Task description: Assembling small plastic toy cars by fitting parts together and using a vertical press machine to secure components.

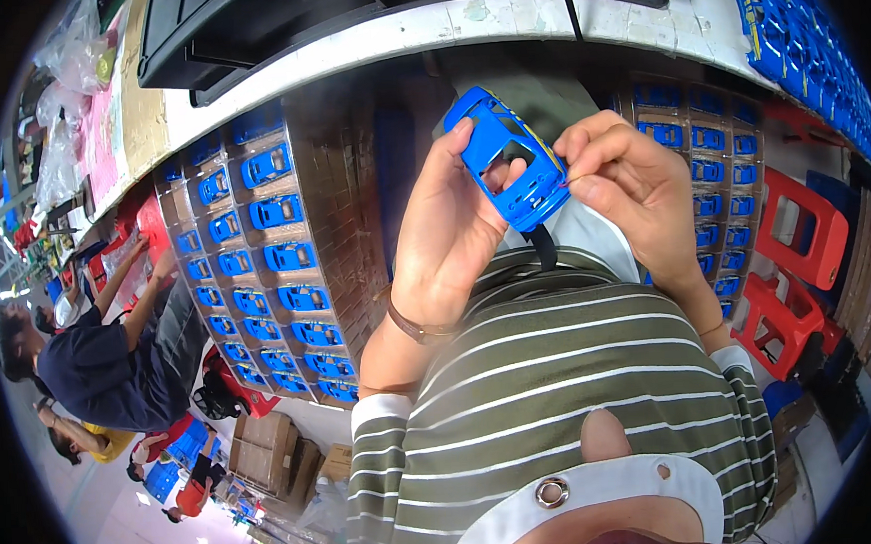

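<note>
A blue toy car body shell point(490, 133), with cut-out window openings, is held up in front of my striped shirt. My left hand point(443, 218) grips it, thumb on the near-left side and a fingertip showing through an opening. At the shell's lower right end, my right hand point(636, 185) is closed in a pinch, thumb and forefinger touching its edge. A tiny reddish bit shows by those fingertips, too small to name. Below the shell hangs a short dark strap point(543, 248) in front of my waist.
Stacked clear trays of blue car shells stand left point(277, 211) and right point(708, 170). Ahead runs a white table edge point(425, 31) bearing a black crate point(250, 37) and more blue shells point(805, 52). Red stools point(812, 221) are at right; a person in dark clothes point(114, 359) works at left.
</note>
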Available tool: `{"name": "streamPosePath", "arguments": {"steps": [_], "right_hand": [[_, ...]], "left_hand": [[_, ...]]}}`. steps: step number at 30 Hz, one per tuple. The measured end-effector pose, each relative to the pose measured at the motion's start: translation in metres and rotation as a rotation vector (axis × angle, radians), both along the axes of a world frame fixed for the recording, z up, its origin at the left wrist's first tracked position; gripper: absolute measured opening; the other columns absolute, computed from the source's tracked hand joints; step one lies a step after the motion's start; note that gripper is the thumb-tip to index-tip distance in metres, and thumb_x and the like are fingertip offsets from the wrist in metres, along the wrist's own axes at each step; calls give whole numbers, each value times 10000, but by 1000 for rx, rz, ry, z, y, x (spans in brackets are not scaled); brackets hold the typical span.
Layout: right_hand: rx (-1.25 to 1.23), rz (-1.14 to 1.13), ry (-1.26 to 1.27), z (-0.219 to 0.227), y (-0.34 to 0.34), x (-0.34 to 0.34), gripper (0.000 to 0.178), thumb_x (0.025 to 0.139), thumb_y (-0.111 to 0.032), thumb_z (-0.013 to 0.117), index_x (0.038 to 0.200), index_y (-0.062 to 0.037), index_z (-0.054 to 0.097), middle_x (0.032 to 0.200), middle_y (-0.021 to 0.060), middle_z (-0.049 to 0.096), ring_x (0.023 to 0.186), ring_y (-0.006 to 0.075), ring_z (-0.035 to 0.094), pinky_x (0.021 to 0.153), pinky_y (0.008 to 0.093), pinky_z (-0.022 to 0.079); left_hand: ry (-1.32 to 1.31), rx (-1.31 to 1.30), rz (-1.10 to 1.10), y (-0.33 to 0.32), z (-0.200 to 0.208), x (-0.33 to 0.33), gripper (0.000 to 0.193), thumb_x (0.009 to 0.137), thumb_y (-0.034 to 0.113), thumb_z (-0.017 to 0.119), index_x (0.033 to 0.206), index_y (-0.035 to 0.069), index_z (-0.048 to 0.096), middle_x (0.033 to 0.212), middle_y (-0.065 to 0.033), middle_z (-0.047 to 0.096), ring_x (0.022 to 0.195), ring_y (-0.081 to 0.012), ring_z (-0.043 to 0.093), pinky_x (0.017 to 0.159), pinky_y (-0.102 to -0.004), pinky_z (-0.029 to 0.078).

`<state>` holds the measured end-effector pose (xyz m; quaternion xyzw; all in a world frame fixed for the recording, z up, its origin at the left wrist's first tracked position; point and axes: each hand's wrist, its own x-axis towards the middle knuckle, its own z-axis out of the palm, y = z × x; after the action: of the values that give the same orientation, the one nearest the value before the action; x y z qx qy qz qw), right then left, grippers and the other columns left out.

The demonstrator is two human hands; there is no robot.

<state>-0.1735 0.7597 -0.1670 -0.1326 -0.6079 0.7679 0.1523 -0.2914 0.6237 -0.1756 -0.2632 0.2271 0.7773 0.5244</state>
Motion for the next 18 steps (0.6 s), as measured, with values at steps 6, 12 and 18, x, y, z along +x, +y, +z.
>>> {"name": "streamPosePath", "arguments": {"steps": [6,12,18], "right_hand": [[45,-174,-19,8,0,5,155,827,36,581,979,43,610,878,104,599,812,153,610,710,258,525],[352,-176,-9,3,4,2,117,813,43,590,919,41,640,875,133,636,761,173,653,625,244,537],[396,-173,-78,4,1,4,115,812,42,591,915,30,642,788,103,669,725,153,668,645,233,532]], "left_hand": [[12,-77,18,1,-1,-3,249,876,195,592,1039,32,498,894,-67,599,737,-177,620,715,-320,570],[28,-23,18,-2,-7,-3,249,899,213,559,1043,14,520,898,-80,626,788,-170,634,741,-328,567],[228,-127,62,-2,5,-1,242,899,207,563,1059,26,540,966,-77,634,839,-158,637,731,-303,563]]}}
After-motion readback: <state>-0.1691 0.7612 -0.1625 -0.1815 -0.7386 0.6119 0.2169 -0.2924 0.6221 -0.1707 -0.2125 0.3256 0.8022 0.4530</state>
